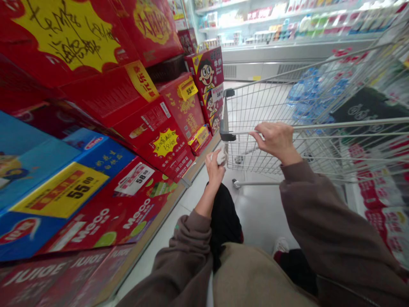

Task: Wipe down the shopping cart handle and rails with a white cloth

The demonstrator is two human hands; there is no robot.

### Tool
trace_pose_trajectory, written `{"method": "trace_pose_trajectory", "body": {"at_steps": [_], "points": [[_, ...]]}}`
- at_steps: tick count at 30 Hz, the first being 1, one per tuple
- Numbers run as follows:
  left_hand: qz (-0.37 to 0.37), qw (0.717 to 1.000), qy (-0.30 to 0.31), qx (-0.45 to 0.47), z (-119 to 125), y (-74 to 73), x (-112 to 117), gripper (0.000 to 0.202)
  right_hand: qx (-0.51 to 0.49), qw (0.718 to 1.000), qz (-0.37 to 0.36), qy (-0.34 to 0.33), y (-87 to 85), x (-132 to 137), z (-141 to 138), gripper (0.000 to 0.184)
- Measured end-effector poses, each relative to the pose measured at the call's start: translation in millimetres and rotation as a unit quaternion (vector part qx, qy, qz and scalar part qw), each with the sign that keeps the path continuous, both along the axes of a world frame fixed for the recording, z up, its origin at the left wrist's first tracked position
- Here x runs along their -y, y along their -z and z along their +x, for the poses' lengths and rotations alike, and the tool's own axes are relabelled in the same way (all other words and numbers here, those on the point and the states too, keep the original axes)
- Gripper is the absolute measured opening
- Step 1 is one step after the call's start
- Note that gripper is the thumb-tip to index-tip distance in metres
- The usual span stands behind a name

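A metal wire shopping cart (255, 102) stands in front of me, with a grey plastic corner piece (228, 115) at its near left. My right hand (275, 140) is closed around the cart's side rail. Lower and to the left, my left hand (216, 165) grips a crumpled white cloth or tissue (221, 156), close to the cart's left end. Whether the cloth touches the cart I cannot tell. Part of the rail lies hidden under my right fingers.
Stacked red drink cartons (137, 115) and a blue carton (73, 183) with price tags line the left side. A lit refrigerated shelf (271, 25) runs across the back. Bottled water packs (311, 96) and red-and-white packages (378, 192) show at right, beyond the cart's wires.
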State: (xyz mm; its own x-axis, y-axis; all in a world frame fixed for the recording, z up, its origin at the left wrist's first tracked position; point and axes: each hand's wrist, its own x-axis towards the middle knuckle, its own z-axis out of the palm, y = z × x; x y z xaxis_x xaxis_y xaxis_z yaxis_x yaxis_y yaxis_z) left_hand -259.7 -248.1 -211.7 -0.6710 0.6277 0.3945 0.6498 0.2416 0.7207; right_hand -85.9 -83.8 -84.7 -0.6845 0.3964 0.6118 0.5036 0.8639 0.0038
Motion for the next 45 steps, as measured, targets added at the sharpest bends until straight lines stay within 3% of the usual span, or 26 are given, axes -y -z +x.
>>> {"method": "trace_pose_trajectory", "body": {"at_steps": [2,7,12,18,24,30,35,39,43,45], "points": [[-0.007,1.000,-0.009,-0.015,1,-5.0,-7,0.069,-0.003,1.000,-0.001,0.001,0.0,0,0,0.045],[-0.023,0.998,0.066,-0.001,-10,0.2,2,0.071,-0.003,1.000,-0.004,0.007,0.1,1,1,0.045],[0.010,0.999,-0.005,0.052,-31,7.3,8,0.068,-0.001,1.000,-0.023,0.005,-0.8,1,0,0.047],[-0.005,0.992,0.120,0.041,-23,15.2,4,0.066,-0.004,1.000,-0.024,0.002,0.4,-1,0,0.044],[0.059,0.997,0.021,0.044,-32,12.8,-3,0.063,-0.004,1.000,-0.027,0.003,0.0,-1,-2,0.045],[0.019,0.991,0.130,0.025,-6,24.7,6,0.071,-0.003,0.999,-0.034,0.003,-0.2,-1,-1,0.043],[0.006,0.996,0.017,0.084,-16,38.5,4,0.066,0.007,0.999,-0.035,0.007,-2.4,0,0,0.044],[-0.034,0.994,0.049,0.091,-8,48.7,-5,0.059,0.007,0.999,-0.032,0.008,-1.1,0,0,0.043],[-0.059,0.990,0.093,0.083,-2,54.3,8,0.058,0.002,0.999,-0.033,0.006,0.8,-1,0,0.042],[-0.049,0.992,0.080,0.083,-11,51.7,11,0.058,0.003,0.999,-0.033,0.006,-0.1,-1,0,0.044]]}}
